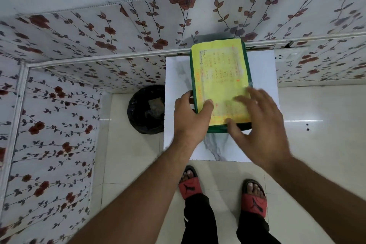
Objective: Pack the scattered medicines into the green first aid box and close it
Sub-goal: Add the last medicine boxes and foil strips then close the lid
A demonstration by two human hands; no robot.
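The green first aid box (219, 73) lies on a small white marble-patterned table (176, 77), its lid down, with a yellow printed label covering the top. My left hand (191, 115) grips the box's near left corner, thumb on the label. My right hand (259, 119) hovers over the near right part of the lid with fingers spread and blurred; its thumb touches the near edge. No loose medicines show on the table.
A black bin (146, 110) lined with a bag stands on the floor left of the table. Floral-papered walls close in behind and on the left. A wall socket (287, 57) sits behind right. My feet in red sandals stand just before the table.
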